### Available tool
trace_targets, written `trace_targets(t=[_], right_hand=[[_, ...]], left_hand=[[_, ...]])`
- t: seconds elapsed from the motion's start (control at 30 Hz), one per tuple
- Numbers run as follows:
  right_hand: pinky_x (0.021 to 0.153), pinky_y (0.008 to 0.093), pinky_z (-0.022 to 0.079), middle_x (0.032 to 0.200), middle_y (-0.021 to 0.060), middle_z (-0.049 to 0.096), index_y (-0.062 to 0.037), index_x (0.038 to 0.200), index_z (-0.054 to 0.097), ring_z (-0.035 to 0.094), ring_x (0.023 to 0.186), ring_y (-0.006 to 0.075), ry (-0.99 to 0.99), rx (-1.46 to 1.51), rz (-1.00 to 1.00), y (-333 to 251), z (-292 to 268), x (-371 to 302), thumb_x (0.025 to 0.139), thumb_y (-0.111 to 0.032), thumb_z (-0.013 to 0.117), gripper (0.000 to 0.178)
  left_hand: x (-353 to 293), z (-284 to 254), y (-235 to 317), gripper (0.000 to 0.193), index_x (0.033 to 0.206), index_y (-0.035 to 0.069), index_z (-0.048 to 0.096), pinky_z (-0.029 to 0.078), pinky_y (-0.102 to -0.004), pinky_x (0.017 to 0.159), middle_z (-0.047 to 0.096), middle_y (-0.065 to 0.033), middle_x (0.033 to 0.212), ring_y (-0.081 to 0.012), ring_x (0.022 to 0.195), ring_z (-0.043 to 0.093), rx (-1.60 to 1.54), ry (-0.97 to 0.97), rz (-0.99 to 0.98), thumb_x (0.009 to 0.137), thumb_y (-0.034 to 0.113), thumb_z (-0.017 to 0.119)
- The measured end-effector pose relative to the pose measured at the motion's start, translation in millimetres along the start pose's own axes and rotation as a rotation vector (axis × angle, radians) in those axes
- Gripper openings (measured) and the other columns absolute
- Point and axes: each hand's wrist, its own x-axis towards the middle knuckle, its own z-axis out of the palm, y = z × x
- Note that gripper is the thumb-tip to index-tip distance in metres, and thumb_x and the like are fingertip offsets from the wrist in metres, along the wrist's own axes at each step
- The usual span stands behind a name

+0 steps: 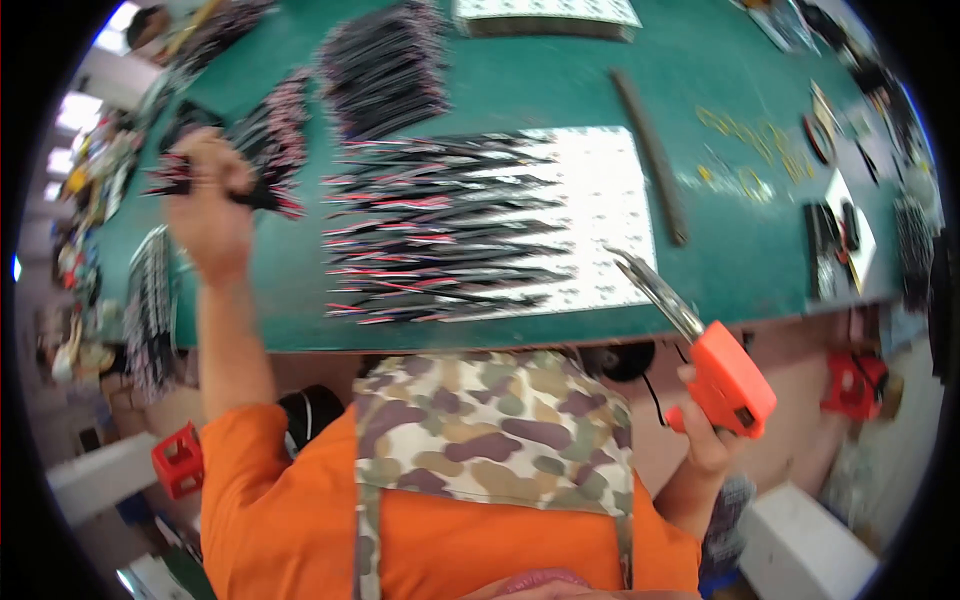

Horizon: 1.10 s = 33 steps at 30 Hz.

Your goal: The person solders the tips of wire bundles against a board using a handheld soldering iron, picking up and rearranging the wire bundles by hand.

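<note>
My left hand [212, 190], smeared by motion, is closed on a bundle of black wires [268, 196] at the far left of the table. Red and pink ends stick out on both sides of it. At the right, near the front edge, my right hand [708, 440] grips a red soldering gun [732, 380] by its handle. Its metal barrel points up and left, with the tip over the right part of a white perforated board [605, 190]. Rows of black wire bundles [450, 245] lie across that board, their red and white ends to the left.
Behind the board lies a large pile of black wires [385, 70], with another white board stack [545, 15] farther back. A dark rod [650, 155] lies right of the board. Yellow loops [760, 140], scissors [822, 115] and a black box [825, 250] sit farther right.
</note>
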Motion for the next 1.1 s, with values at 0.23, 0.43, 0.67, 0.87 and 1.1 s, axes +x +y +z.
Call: trace_targets(t=[0.23, 0.43, 0.67, 0.87, 1.1], right_hand=[[0.064, 0.0265, 0.05, 0.108, 0.0188, 0.068, 0.0081, 0.12, 0.057, 0.06, 0.068, 0.0134, -0.049, -0.013, 0.003, 13.7, -8.3, 1.0, 0.079, 0.008, 0.062, 0.042], [0.062, 0.0273, 0.049, 0.108, 0.0191, 0.067, 0.0073, 0.12, 0.056, 0.059, 0.069, 0.0131, -0.033, -0.041, -0.005, 14.0, -4.8, 6.6, 0.079, 0.006, 0.063, 0.041], [0.061, 0.0267, 0.049, 0.104, 0.0169, 0.068, 0.0085, 0.122, 0.057, 0.059, 0.067, 0.0122, 0.012, -0.06, 0.021, 0.9, 4.1, 3.2, 0.08, 0.007, 0.062, 0.042], [0.062, 0.0266, 0.052, 0.119, 0.0242, 0.063, 0.0087, 0.133, 0.047, 0.063, 0.079, 0.0158, 0.009, 0.065, 0.044, 1.0, -7.5, 10.4, 0.086, -0.018, 0.067, 0.058], [0.071, 0.0295, 0.054, 0.119, 0.0229, 0.065, 0.0075, 0.128, 0.054, 0.066, 0.086, 0.0184, 0.074, 0.159, 0.097, 3.4, -8.9, -0.3, 0.088, -0.014, 0.068, 0.048]], left_hand=[[-46.2, -2.9, -48.7, 0.017, 0.113, 0.004, 0.062, 0.052, -0.0296, 0.076, 0.065, -0.0042, 0.09, -0.0149, 0.08, 0.063, -0.15, 0.011, -0.228, 0.099, 0.013, 0.061], [-50.6, -4.3, -46.5, 0.02, 0.111, 0.003, 0.066, 0.051, -0.0324, 0.079, 0.065, -0.0052, 0.093, -0.0153, 0.086, 0.061, -0.086, 0.012, -0.284, 0.099, 0.019, 0.061], [-37.2, 24.4, -49.3, 0.022, 0.114, 0.003, 0.067, 0.049, -0.0248, 0.072, 0.065, 0.0005, 0.088, -0.0072, 0.078, 0.058, 0.337, -0.135, -0.344, 0.096, 0.015, 0.066], [-23.1, 96.6, 19.1, 0.028, 0.114, 0.003, 0.065, 0.052, -0.0278, 0.074, 0.071, -0.0083, 0.102, -0.016, 0.082, 0.066, 0.678, -0.706, 0.094, 0.086, 0.001, 0.071], [-52.9, 172.6, 1.8, 0.042, 0.107, 0.008, 0.062, 0.05, -0.0414, 0.06, 0.057, -0.0095, 0.08, -0.0319, 0.072, 0.061, 0.53, -1.364, 0.223, 0.066, 0.002, 0.071]])
